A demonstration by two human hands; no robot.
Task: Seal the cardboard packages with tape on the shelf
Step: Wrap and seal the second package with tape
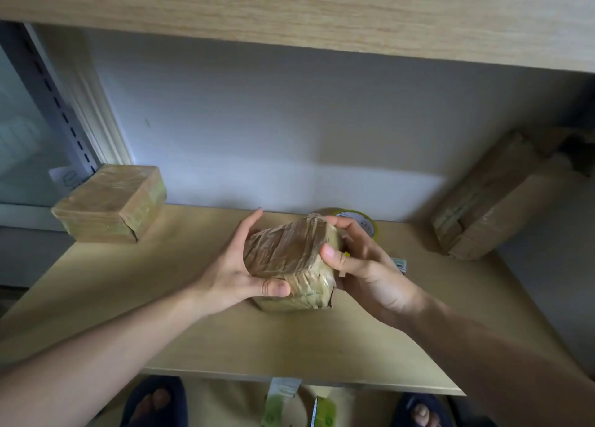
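your left hand (pixel 240 273): cups the taped package (pixel 291 259) from its left, thumb on the near face.
your right hand (pixel 360 259): grasps its right end, thumb on top.
package: held tilted just above the middle of the shelf (pixel 199 330).
tape roll (pixel 360 222): behind your right hand (mostly hidden), at the back edge.
other packages: one at the back left corner (pixel 111 202), one at the right edge (pixel 492 198).

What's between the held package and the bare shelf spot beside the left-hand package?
Nothing visible. Both hands hold the taped package above the shelf; the stretch toward the sealed package at the left is bare. The tape roll sits behind it, out of that path.
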